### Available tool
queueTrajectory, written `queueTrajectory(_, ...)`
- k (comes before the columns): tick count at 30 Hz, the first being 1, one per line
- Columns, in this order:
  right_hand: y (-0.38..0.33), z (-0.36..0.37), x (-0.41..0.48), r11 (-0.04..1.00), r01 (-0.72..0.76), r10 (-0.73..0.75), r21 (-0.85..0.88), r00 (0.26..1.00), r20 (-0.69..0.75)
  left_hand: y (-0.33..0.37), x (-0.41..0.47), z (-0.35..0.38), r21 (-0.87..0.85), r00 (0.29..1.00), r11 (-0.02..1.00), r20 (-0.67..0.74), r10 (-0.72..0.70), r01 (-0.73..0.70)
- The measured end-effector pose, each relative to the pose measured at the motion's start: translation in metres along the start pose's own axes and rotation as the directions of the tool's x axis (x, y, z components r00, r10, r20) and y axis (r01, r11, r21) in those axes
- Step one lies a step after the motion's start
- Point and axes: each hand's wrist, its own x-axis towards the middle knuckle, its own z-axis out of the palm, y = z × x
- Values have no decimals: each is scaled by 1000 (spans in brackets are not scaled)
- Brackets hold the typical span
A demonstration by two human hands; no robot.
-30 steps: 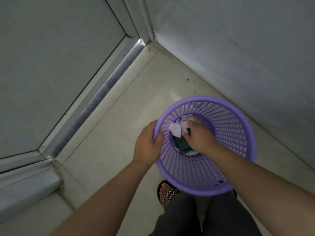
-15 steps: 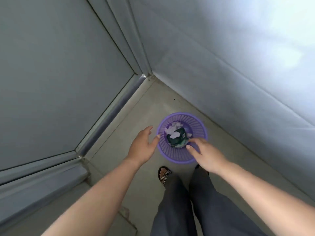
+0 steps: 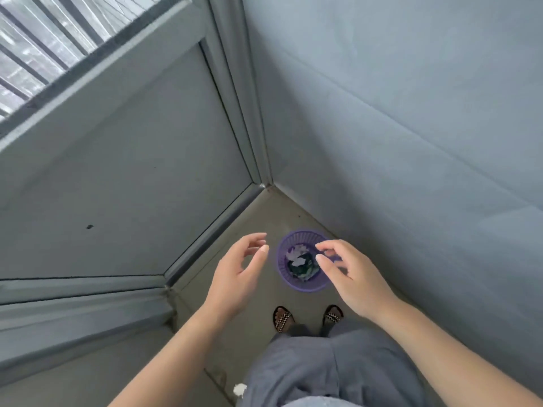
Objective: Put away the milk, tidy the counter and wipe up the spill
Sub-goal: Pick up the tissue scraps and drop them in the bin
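Note:
A purple perforated waste basket stands on the floor in the corner, far below me. Crumpled white paper and a dark green wrapper lie inside it. My left hand hovers left of the basket, fingers spread, holding nothing. Over the basket's right rim floats my right hand, fingers apart and empty. Neither hand touches the basket.
Grey walls meet in the corner behind the basket, with a door frame running down to the floor. A sill or step juts out at the left. My feet in sandals stand just before the basket. A small white scrap lies on the floor.
I have stood up from the basket, so it looks much smaller and farther. Both hands let go of the basket and its contents, rose and opened.

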Motion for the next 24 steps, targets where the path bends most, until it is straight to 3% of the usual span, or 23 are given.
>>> queueTrajectory(4,-18,-8,-31,997,29,-28,71,1000,-12,13,-42,-3,-86,997,996,-79,12,-19)
queueTrajectory(13,-8,-54,-83,988,150,-151,20,983,103,33,-107,37,-143,984,987,-171,50,-75)
queueTrajectory(19,27,-97,-112,968,247,-225,-43,931,287,42,-164,106,-262,943,964,-331,-36,-55)
queueTrajectory(24,62,-117,-128,932,350,-271,-92,844,464,35,-224,172,-383,846,924,-495,-200,-6)
